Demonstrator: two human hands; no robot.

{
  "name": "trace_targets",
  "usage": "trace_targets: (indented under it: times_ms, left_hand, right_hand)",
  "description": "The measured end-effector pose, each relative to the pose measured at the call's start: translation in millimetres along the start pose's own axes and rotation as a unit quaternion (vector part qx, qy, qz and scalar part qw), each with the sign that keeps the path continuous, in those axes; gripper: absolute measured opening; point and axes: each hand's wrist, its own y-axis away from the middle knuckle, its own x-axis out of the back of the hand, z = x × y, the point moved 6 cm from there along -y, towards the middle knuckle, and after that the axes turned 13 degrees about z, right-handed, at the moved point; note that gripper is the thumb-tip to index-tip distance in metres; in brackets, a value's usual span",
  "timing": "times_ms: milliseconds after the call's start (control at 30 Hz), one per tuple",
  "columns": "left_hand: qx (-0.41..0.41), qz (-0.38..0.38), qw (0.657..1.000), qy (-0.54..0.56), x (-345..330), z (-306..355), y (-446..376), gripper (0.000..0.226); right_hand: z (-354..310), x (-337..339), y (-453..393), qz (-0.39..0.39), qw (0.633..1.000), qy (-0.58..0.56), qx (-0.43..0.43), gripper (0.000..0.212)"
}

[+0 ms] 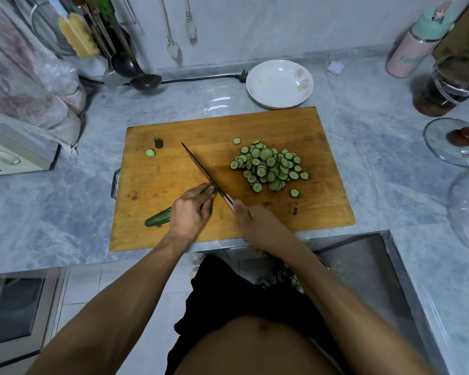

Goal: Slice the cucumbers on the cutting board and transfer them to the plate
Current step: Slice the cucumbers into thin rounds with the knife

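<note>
A wooden cutting board (173,169) lies on the marble counter. My left hand (190,212) holds a whole cucumber (159,218) down near the board's front left, fingers curled over its cut end. My right hand (255,226) grips the handle of a long knife (201,169), whose blade rests against the cucumber beside my left fingertips. A pile of cucumber slices (268,166) lies on the board's right half. Two cut end pieces (155,147) sit at the board's back left. A white plate (279,83) stands behind the board with nothing on it.
A glass lid (456,142) and a dark jar (450,87) stand at the right, with a pink bottle (412,50) behind. Ladles (144,79) and a power cord lie at the back. A cloth-covered appliance (16,147) stands at the left. A steel sink (363,266) is at front right.
</note>
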Motion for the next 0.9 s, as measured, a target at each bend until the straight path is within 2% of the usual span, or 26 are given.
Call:
trace_targets:
  times_ms: [367, 601, 768, 901]
  left_hand:
    - [-0.032, -0.007, 0.999, -0.021, 1.8, 3.7, 0.0, 0.024]
    - [0.030, 0.020, 0.999, -0.020, 2.0, 7.2, 1.3, 0.024]
    - [0.018, 0.020, 1.000, -0.011, 1.9, 4.1, 1.9, 0.021]
    - [0.013, 0.004, 1.000, -0.021, -0.4, 2.9, 1.9, 0.023]
  right_hand:
    - [7.1, 3.9, -1.2, 0.011, 0.999, 0.046, -0.018, 0.063]
    - [13.6, 13.1, -0.9, 0.032, 0.999, 0.036, -0.026, 0.064]
    - [6.0, 14.8, 6.7, 0.029, 0.999, -0.001, -0.013, 0.073]
    - [-1.8, 13.6, 12.5, 0.015, 1.000, -0.006, -0.004, 0.067]
